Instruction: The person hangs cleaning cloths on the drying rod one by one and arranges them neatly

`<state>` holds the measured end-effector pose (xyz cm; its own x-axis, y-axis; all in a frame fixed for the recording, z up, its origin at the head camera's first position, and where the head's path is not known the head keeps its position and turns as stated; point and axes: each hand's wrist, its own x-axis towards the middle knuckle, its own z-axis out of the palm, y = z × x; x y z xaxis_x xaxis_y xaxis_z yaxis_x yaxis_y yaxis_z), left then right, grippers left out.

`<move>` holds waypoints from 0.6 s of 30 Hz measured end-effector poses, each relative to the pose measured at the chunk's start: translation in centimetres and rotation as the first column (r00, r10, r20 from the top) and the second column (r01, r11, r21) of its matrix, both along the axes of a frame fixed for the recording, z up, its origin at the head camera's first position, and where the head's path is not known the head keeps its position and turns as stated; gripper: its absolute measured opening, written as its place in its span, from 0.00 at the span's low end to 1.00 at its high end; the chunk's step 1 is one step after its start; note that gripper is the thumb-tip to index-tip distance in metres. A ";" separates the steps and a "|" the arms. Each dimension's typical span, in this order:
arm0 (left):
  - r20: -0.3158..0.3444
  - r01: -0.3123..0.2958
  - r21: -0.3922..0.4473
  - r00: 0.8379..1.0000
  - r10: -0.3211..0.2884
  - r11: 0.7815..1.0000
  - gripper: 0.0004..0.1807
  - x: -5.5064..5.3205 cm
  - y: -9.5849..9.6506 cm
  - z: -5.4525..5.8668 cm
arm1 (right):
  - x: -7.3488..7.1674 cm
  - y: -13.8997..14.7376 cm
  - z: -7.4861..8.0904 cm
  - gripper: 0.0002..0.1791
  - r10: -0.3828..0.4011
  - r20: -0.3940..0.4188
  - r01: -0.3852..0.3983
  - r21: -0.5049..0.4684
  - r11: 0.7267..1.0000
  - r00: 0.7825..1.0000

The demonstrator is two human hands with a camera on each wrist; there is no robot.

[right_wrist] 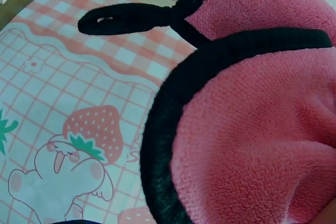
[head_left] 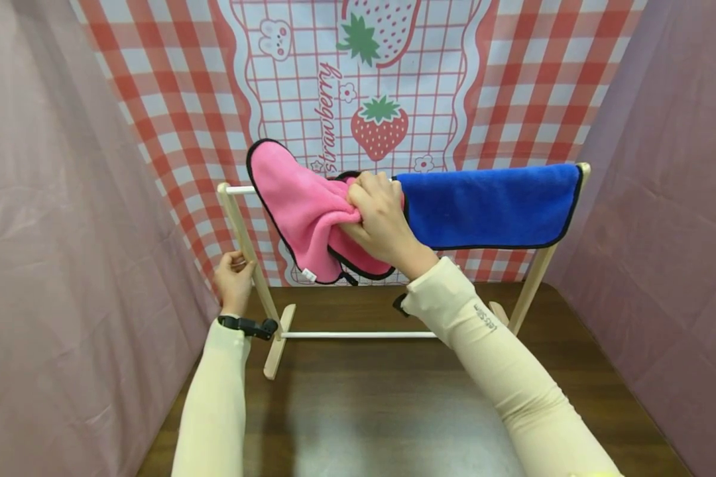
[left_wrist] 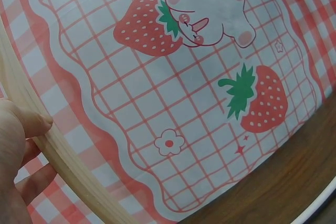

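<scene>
Two cloths, one pink cloth (head_left: 301, 209) and one blue cloth (head_left: 489, 205), on one wooden rack (head_left: 244, 245).

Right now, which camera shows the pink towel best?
The head view: the whole pink towel shows there, draped on the rack beside the blue towel, bunched in the right hand. The right wrist view shows only a close-up of its pink fleece, black edging and loop. The left wrist view shows none of it.
</scene>
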<state>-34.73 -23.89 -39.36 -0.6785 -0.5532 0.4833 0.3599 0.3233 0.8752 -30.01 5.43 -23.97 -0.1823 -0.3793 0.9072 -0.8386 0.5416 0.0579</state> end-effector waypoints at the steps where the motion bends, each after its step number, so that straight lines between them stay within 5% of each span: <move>1: 0.002 -0.003 -0.003 1.000 0.003 1.000 0.13 0.0 0.0 0.0 | -0.1 -0.1 0.2 0.17 -0.002 0.003 0.002 -0.002 1.000 1.000; 18: 0.022 0.001 -0.007 1.000 0.000 1.000 0.13 0.2 0.1 0.1 | -1.6 -1.0 3.9 0.17 -0.109 0.120 0.109 0.002 0.994 0.987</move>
<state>-34.48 -23.81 -39.27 -0.6893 -0.5498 0.4718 0.3405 0.3289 0.8808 -31.62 4.43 -20.11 -0.3298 -0.3473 0.8778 -0.7754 0.6300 -0.0421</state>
